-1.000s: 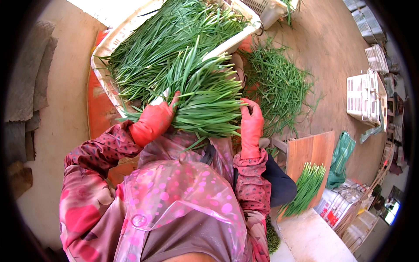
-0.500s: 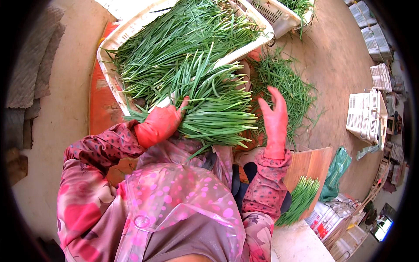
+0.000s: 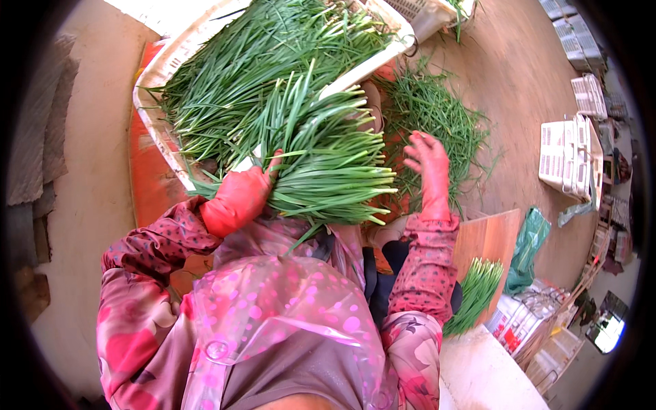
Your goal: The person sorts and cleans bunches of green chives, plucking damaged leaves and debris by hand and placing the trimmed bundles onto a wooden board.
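My left hand [image 3: 239, 196], in a red rubber glove, is closed around a thick bunch of garlic chives [image 3: 335, 167] at the crate's near edge. The pale cut ends fan out to the right and the green leaves run back to the left. My right hand [image 3: 430, 167], also in a red glove, is raised to the right of those ends, apart from them, its fingers partly bent and spread with nothing in them. Behind the bunch stands a white plastic crate [image 3: 166, 147] full of loose garlic chives [image 3: 260, 75].
Loose chive scraps [image 3: 437, 116] lie heaped on the floor at the right. A wooden board [image 3: 488, 236] holds another neat chive bunch [image 3: 478, 290], with a green plastic bag [image 3: 529, 249] beside it. White crates [image 3: 567, 157] are stacked farther right. Cardboard sheets [image 3: 31, 137] lie at far left.
My right hand has shifted slightly upward and its fingers have turned and curled more. My left hand still grips the bunch. The whole view has moved a little.
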The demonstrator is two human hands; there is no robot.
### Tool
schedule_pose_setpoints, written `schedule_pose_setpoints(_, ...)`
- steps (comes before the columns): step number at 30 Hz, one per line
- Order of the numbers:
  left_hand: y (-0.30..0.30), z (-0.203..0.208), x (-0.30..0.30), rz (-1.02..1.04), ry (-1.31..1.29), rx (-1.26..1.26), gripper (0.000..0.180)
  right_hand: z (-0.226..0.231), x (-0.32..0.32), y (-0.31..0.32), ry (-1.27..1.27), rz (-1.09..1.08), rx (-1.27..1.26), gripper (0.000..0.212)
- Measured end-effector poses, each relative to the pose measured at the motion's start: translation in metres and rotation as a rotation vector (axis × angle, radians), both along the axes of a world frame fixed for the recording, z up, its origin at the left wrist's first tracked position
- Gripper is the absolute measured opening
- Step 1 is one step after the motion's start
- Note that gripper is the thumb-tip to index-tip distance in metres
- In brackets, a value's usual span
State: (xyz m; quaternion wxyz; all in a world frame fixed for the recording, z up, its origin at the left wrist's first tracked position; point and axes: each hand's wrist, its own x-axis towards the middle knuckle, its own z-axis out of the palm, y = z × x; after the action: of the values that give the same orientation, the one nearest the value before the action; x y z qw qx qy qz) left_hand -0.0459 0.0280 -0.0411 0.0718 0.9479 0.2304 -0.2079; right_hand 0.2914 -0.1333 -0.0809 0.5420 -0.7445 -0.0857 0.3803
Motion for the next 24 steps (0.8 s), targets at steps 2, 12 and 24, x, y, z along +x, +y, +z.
schedule_pose_setpoints(2, 0.002, 0.001, 0.004, 0.011, -0.024, -0.025, 0.097, 0.001, -0.021, -0.015, 0.232, 0.144, 0.038, 0.049)
schedule_pose_setpoints(12, 0.030, -0.011, -0.020, 0.310, -0.233, -0.159, 0.066, -0.016, -0.030, -0.005, 0.447, -0.180, 0.441, 0.023)
schedule_pose_setpoints(24, 0.023, -0.016, -0.016, 0.298, -0.160, -0.150, 0.074, 0.004, -0.099, -0.006, 0.405, 0.130, 0.715, 0.033)
